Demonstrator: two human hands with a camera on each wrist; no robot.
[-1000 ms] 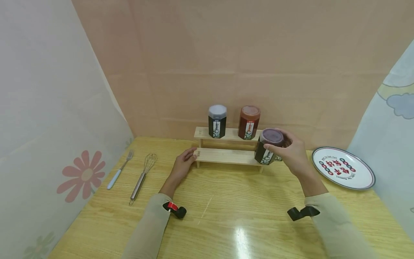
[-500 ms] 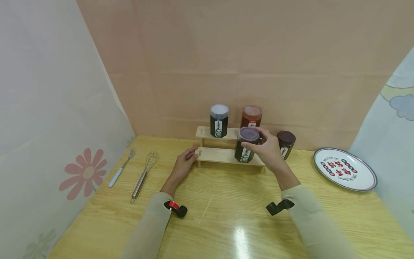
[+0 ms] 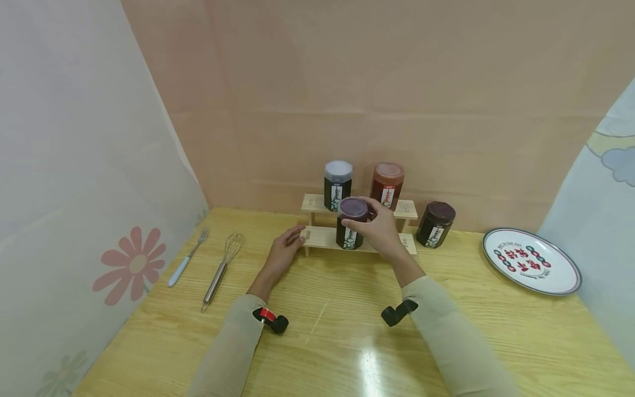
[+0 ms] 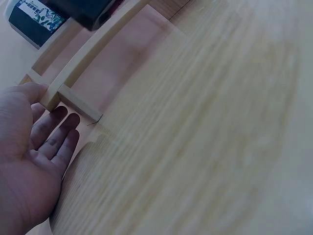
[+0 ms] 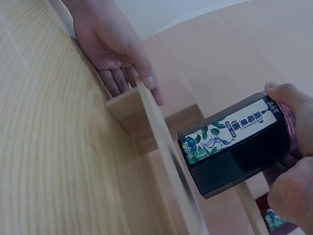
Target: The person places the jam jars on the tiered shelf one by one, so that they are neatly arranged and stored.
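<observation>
My right hand grips a dark, many-sided jam jar with a purple lid, its fingers round the upper part. The jar is held close over the lower step of a two-step wooden rack; in the right wrist view its base overlaps the step's edge and its printed label shows. At the rack's left end, my left hand holds the lower board, thumb on the end and the other fingers below. On the upper step stand a white-lidded jar and a red-lidded jar.
Another dark-lidded jar stands on the table right of the rack. A white oval plate lies farther right. To the left are a whisk and a blue-handled fork. A pinkish backdrop rises behind the rack.
My right hand has carried the purple-lidded jar leftward along the lower step, from its right end towards the middle. The jar on the table has come into view. My left hand stays at the rack's end.
</observation>
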